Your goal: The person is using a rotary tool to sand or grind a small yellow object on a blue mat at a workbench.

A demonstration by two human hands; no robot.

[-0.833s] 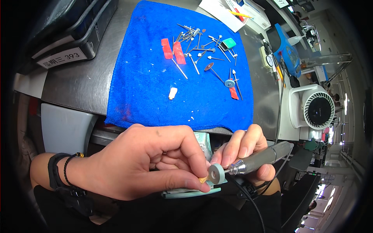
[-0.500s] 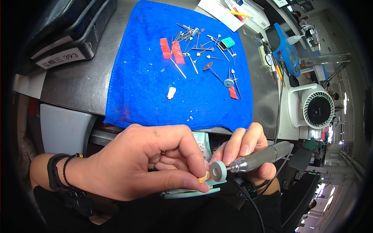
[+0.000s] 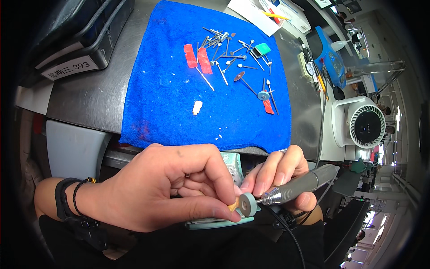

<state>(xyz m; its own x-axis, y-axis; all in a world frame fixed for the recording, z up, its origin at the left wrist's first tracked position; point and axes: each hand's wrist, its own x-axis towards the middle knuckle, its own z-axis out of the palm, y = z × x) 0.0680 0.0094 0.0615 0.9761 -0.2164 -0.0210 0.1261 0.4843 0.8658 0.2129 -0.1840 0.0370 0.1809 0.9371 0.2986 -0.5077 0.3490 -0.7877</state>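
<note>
Between thumb and forefinger, my left hand [image 3: 183, 188] pinches a small yellowish tooth-like piece [image 3: 233, 206], mostly covered by the fingertips. My right hand [image 3: 280, 175] is wrapped round a grey rotary handpiece [image 3: 300, 184] that points left. On its shank sits a pale green grinding wheel [image 3: 247, 204]. The wheel's rim is right beside the yellowish piece; whether they touch is hard to see. Under both hands is a pale green tray-like thing [image 3: 224, 223], partly hidden.
A blue towel [image 3: 165, 107] covers the metal bench, with several burs [image 3: 219, 40], red strips [image 3: 204, 60] and a small off-white piece [image 3: 197, 107] on it. A dark bin [image 3: 80, 40] stands left, a white fan-like unit [image 3: 365, 123] right. A black cable [image 3: 286, 226] hangs below the handpiece.
The handpiece and its wheel have shifted slightly left and down, closer to the yellowish piece. My left hand has hardly moved.
</note>
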